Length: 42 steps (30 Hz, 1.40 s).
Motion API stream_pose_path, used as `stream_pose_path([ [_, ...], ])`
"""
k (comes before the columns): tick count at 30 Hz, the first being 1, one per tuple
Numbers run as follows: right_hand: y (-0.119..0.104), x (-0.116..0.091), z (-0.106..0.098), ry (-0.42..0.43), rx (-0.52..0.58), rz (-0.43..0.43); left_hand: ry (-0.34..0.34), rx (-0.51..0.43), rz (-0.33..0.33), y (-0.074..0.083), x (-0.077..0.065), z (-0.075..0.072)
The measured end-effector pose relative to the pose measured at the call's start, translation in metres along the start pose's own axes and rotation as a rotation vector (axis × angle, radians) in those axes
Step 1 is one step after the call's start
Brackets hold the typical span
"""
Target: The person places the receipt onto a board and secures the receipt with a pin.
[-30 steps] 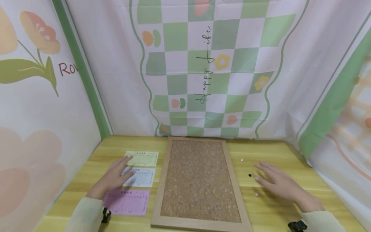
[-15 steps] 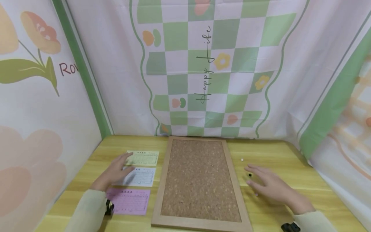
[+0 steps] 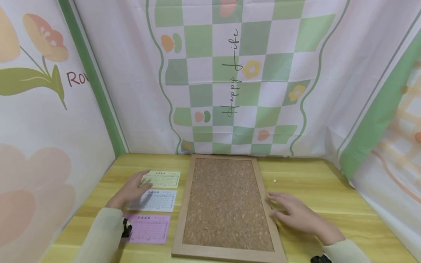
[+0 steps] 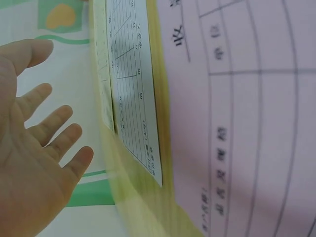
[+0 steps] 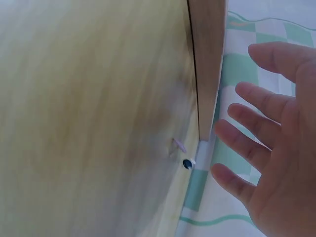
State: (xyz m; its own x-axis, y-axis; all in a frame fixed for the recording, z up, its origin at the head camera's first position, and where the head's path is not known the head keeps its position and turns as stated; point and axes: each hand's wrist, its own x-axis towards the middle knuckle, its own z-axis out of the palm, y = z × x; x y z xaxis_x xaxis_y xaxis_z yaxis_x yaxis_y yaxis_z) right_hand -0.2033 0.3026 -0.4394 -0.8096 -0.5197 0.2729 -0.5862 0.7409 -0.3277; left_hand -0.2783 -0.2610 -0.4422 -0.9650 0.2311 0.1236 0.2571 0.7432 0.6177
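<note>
My left hand [image 3: 131,190], fingers spread, hovers over the left ends of a yellow printed slip [image 3: 164,179] and a pale blue one [image 3: 162,201]. Nearer me lies a pink slip [image 3: 152,230], its large print facing the left wrist camera. A wood-framed corkboard [image 3: 227,208] lies flat in the middle. Beside its right edge is my right hand [image 3: 296,215], holding nothing, fingers extended toward the frame. A white thumbtack [image 3: 275,180] sits beyond the fingertips. The right wrist view shows a pink thumbtack [image 5: 179,145] and a black thumbtack [image 5: 187,164], both hidden from the head view by this hand.
The yellow wooden table [image 3: 315,175] carries everything. A checked green-and-white curtain [image 3: 227,91] hangs right behind the board's far edge. Printed cloth [image 3: 49,128] closes off the left side, and more cloth [image 3: 388,146] the right.
My right hand has moved left across the thumbtacks to the board's right edge, covering the black and pink ones in the head view. My left hand has shifted slightly away from me.
</note>
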Motion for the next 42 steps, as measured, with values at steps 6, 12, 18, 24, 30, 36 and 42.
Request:
stream_pose_path([
  [6,-0.005,0.003,0.003,-0.068,0.06,0.009,-0.002,-0.013,-0.039,-0.005,0.003,0.001],
  [12,-0.005,0.009,0.001,-0.153,0.126,0.03,-0.004,-0.042,-0.076,-0.006,0.008,-0.001],
  [18,-0.001,0.012,-0.001,-0.243,0.173,0.063,-0.031,-0.078,-0.105,-0.008,0.012,-0.004],
  [24,-0.001,0.013,-0.004,-0.291,0.213,0.078,-0.05,-0.103,-0.133,-0.014,0.015,-0.006],
  [30,-0.001,0.014,-0.005,-0.299,0.21,0.07,-0.049,-0.053,-0.175,-0.02,0.021,-0.008],
  [36,0.001,0.014,-0.004,-0.301,0.214,0.072,-0.046,-0.033,-0.282,-0.021,0.026,-0.009],
  [42,0.001,0.012,-0.001,-0.3,0.219,0.077,-0.012,0.016,-0.3,-0.024,0.031,-0.007],
])
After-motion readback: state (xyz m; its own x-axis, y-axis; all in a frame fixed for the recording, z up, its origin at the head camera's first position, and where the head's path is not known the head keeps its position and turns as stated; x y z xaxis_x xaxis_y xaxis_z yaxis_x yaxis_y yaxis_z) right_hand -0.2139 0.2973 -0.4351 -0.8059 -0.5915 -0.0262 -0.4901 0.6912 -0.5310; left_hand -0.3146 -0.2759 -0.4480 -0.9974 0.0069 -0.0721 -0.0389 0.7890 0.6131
